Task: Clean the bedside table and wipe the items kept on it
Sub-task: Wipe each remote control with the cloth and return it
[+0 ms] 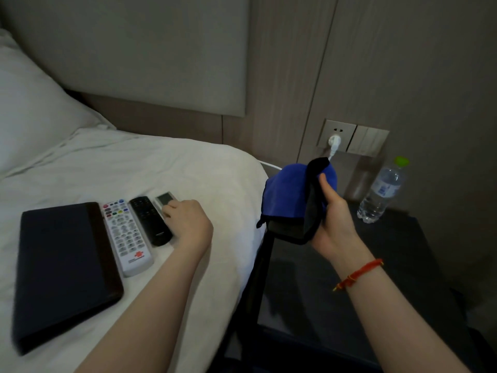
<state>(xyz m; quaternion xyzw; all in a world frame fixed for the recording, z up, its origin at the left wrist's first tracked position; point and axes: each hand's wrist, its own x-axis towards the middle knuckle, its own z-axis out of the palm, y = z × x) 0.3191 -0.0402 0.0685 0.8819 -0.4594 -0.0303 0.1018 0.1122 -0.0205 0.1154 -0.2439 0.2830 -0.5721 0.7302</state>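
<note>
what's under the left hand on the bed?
A small grey remote with a screen; the left hand covers its lower part, so its buttons can't be seen. It lies on the white sheet.

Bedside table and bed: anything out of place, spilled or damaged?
Nothing spilled or damaged. Three remotes and a dark folder lie on the bed, not the table; only the water bottle stands there, upright and capped.

A hotel-like bedroom: white bed, padded headboard, dark bedside table, wall socket
</note>
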